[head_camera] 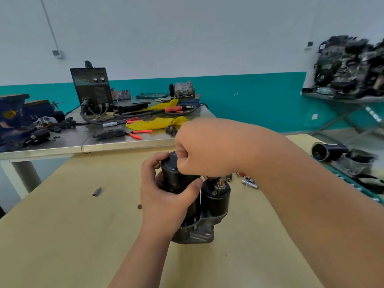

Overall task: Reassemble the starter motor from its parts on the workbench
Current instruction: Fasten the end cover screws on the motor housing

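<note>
On tan workbench (62,235), left hand (166,190) grips upright black starter motor (217,201).

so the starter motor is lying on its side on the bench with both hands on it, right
Not quite: the head view shows the starter motor standing upright on its grey end on the bench. Both the left hand and right hand are on it.
</note>
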`<state>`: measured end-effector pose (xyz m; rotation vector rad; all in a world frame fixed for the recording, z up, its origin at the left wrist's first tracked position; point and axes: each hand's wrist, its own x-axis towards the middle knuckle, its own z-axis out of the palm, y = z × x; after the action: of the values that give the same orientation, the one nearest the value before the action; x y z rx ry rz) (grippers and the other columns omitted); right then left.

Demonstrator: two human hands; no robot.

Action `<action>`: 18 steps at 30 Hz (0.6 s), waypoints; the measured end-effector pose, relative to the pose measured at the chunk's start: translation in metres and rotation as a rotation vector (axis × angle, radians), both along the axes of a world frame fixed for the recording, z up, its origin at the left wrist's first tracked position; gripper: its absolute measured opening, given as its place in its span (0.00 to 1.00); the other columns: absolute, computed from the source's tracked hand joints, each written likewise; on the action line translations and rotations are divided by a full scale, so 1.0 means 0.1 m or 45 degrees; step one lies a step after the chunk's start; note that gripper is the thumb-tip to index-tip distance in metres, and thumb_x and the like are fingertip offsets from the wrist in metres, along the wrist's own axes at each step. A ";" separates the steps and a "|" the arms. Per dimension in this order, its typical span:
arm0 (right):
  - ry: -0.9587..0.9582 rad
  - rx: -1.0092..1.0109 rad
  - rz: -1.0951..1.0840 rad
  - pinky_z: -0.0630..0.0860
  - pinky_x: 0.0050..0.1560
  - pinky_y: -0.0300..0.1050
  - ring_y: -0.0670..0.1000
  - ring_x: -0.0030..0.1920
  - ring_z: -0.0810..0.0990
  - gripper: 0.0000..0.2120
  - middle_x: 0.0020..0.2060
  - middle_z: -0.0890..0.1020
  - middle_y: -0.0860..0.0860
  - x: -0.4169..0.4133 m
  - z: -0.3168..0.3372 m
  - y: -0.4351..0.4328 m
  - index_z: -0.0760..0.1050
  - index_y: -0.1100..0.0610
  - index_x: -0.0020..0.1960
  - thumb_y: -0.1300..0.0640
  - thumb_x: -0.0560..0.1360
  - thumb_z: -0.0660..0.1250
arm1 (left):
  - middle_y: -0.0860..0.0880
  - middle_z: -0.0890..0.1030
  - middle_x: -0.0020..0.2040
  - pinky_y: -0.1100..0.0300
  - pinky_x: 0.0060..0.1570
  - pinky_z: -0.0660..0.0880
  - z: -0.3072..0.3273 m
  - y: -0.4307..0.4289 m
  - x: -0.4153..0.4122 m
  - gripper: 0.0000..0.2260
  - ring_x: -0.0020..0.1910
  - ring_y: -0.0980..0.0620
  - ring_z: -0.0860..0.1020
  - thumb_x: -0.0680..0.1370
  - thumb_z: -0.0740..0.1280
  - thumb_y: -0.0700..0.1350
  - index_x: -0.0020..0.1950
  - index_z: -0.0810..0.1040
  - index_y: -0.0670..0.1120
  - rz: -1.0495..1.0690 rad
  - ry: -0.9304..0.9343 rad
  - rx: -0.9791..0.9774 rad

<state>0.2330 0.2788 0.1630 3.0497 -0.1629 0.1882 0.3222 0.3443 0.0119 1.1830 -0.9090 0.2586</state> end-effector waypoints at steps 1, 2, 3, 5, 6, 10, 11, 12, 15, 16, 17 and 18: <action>0.002 -0.014 -0.047 0.63 0.27 0.41 0.49 0.26 0.67 0.17 0.25 0.69 0.49 -0.08 0.01 -0.08 0.67 0.54 0.30 0.55 0.77 0.62 | 0.67 0.77 0.51 0.75 0.41 0.74 0.00 -0.12 -0.08 0.27 0.46 0.65 0.80 0.60 0.76 0.50 0.54 0.71 0.65 -0.016 -0.010 -0.001; 0.006 -0.023 -0.098 0.61 0.26 0.41 0.49 0.26 0.65 0.18 0.24 0.68 0.49 -0.16 0.01 -0.16 0.65 0.54 0.29 0.55 0.77 0.61 | 0.68 0.77 0.51 0.75 0.41 0.73 0.01 -0.24 -0.16 0.27 0.47 0.66 0.79 0.60 0.76 0.49 0.55 0.71 0.63 -0.033 -0.009 -0.001; 0.013 -0.025 -0.138 0.60 0.26 0.41 0.49 0.25 0.64 0.18 0.24 0.67 0.49 -0.21 0.01 -0.21 0.64 0.55 0.29 0.55 0.77 0.61 | 0.69 0.76 0.51 0.76 0.41 0.73 0.01 -0.33 -0.21 0.27 0.47 0.66 0.79 0.60 0.77 0.47 0.55 0.71 0.62 -0.042 -0.004 -0.011; 0.016 -0.022 -0.211 0.59 0.26 0.42 0.49 0.25 0.63 0.19 0.24 0.66 0.50 -0.32 0.00 -0.35 0.63 0.55 0.29 0.55 0.78 0.60 | 0.70 0.76 0.51 0.77 0.42 0.72 0.00 -0.53 -0.33 0.28 0.49 0.67 0.78 0.61 0.77 0.45 0.56 0.71 0.59 -0.044 0.011 -0.037; 0.011 -0.027 -0.245 0.59 0.25 0.42 0.49 0.25 0.63 0.19 0.24 0.66 0.50 -0.35 0.00 -0.41 0.63 0.55 0.29 0.55 0.78 0.60 | 0.70 0.75 0.51 0.77 0.42 0.72 0.00 -0.63 -0.36 0.28 0.49 0.67 0.78 0.62 0.78 0.43 0.56 0.71 0.59 -0.041 0.021 -0.045; -0.043 -0.077 -0.398 0.59 0.27 0.42 0.48 0.28 0.66 0.18 0.28 0.69 0.49 -0.40 -0.03 -0.62 0.63 0.55 0.32 0.54 0.79 0.60 | 0.65 0.75 0.54 0.76 0.45 0.72 -0.01 -0.91 -0.43 0.28 0.52 0.67 0.77 0.62 0.79 0.45 0.59 0.72 0.58 -0.013 0.038 -0.008; -0.063 -0.088 -0.416 0.59 0.28 0.42 0.48 0.29 0.67 0.17 0.29 0.69 0.50 -0.39 -0.04 -0.68 0.64 0.55 0.32 0.54 0.79 0.60 | 0.63 0.75 0.55 0.75 0.48 0.72 -0.01 -0.95 -0.43 0.29 0.54 0.66 0.76 0.62 0.79 0.47 0.59 0.72 0.58 0.024 0.018 0.020; -0.081 -0.073 -0.410 0.60 0.28 0.42 0.48 0.29 0.68 0.17 0.30 0.70 0.50 -0.39 -0.05 -0.75 0.65 0.55 0.32 0.53 0.79 0.61 | 0.62 0.74 0.56 0.72 0.50 0.73 -0.01 -0.99 -0.43 0.29 0.55 0.64 0.76 0.62 0.79 0.50 0.60 0.72 0.59 0.052 0.010 0.048; -0.279 0.305 -0.319 0.67 0.29 0.43 0.48 0.30 0.72 0.12 0.31 0.78 0.54 -0.42 -0.19 -1.04 0.76 0.59 0.37 0.55 0.75 0.62 | 0.61 0.74 0.56 0.53 0.50 0.80 0.00 -1.04 -0.40 0.29 0.53 0.55 0.80 0.61 0.78 0.56 0.57 0.70 0.67 0.042 0.084 0.101; -0.466 0.518 -0.313 0.67 0.31 0.42 0.46 0.29 0.72 0.10 0.31 0.79 0.53 -0.44 -0.32 -1.17 0.78 0.59 0.39 0.55 0.75 0.63 | 0.61 0.74 0.56 0.52 0.48 0.81 0.00 -1.05 -0.39 0.28 0.52 0.53 0.81 0.60 0.78 0.56 0.56 0.70 0.68 0.036 0.102 0.104; -0.679 0.725 -0.355 0.67 0.32 0.42 0.44 0.28 0.71 0.10 0.29 0.78 0.48 -0.46 -0.48 -1.33 0.78 0.57 0.39 0.55 0.75 0.63 | 0.61 0.74 0.56 0.54 0.46 0.82 0.00 -1.04 -0.36 0.28 0.51 0.54 0.82 0.60 0.77 0.57 0.55 0.69 0.70 0.035 0.110 0.102; -0.848 0.882 -0.458 0.68 0.33 0.42 0.43 0.28 0.71 0.09 0.27 0.77 0.45 -0.50 -0.68 -1.53 0.79 0.56 0.40 0.55 0.76 0.62 | 0.63 0.74 0.55 0.57 0.43 0.82 0.00 -1.04 -0.33 0.27 0.50 0.55 0.82 0.60 0.76 0.57 0.55 0.69 0.70 0.027 0.120 0.098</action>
<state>0.1828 0.1259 0.0954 3.3537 -0.9886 1.3623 0.2893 0.2406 0.0121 1.2658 -0.8304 0.1848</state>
